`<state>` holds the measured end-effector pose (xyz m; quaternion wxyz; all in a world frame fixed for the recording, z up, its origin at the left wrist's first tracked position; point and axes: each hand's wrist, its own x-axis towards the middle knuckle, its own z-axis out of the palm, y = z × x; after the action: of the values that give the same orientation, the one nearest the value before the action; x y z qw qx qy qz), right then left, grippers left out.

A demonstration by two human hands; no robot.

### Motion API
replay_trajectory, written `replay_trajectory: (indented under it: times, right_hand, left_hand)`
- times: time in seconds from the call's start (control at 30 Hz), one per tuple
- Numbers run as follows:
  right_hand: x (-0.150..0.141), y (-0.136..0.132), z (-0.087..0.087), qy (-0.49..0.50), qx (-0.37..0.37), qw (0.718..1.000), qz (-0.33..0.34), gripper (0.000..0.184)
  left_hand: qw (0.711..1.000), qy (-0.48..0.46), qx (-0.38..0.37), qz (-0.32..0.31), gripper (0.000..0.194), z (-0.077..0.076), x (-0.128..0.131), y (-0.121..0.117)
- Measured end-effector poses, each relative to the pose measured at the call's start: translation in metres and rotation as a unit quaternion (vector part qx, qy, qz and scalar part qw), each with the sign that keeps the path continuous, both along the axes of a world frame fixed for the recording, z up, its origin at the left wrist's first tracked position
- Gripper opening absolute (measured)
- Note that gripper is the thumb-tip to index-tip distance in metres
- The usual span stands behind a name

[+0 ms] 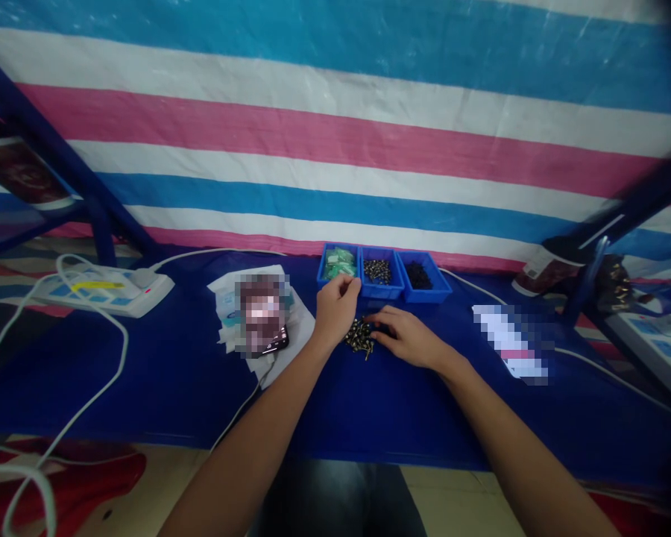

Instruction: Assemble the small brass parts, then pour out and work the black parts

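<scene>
From the head view, the left hand (pixel 335 309) hangs just in front of the three blue plastic trays (pixel 380 294), its fingertips pressed together; whether they pinch anything is too small to tell. The right hand (pixel 408 339) lies low with its fingers (pixel 381 321) spread, their tips at the edge of a loose heap of dark screws (pixel 358 337) on the blue cloth (pixel 173 388). The left tray holds green packets (pixel 338 262), the middle one similar screws (pixel 376 271), the right one small black parts (pixel 418 274). Screws lie both in the tray and in the heap. A smartphone (pixel 273 341) rests on papers nearby, left of the hands.
</scene>
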<state>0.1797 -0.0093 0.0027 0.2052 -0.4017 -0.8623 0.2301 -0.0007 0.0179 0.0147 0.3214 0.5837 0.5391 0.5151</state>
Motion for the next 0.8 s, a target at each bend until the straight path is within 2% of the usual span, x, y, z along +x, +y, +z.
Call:
replay_trajectory:
  times: [0.17, 0.37, 0.6, 0.8]
  right_hand:
    - [-0.0018, 0.0008, -0.0009, 0.001, 0.000, 1.000, 0.012, 0.020]
    - [-0.0031, -0.0019, 0.0035, 0.001, -0.002, 1.000, -0.006, 0.014]
    - [-0.0016, -0.0016, 0.0002, -0.008, -0.007, 1.000, 0.004, 0.025]
    - [0.0051, 0.0020, 0.0009, 0.037, -0.022, 0.999, 0.003, 0.031]
  left_hand:
    - [1.000, 0.010, 0.008, -0.015, 0.026, -0.0005, 0.0016, -0.0005]
    - [1.000, 0.020, 0.010, -0.015, 0.026, -0.0003, 0.0018, -0.0009]
    - [1.000, 0.017, 0.008, -0.023, 0.026, -0.0001, 0.0026, -0.0021]
    - [0.999, 0.019, 0.015, -0.029, 0.025, 0.0006, 0.0019, -0.0022]
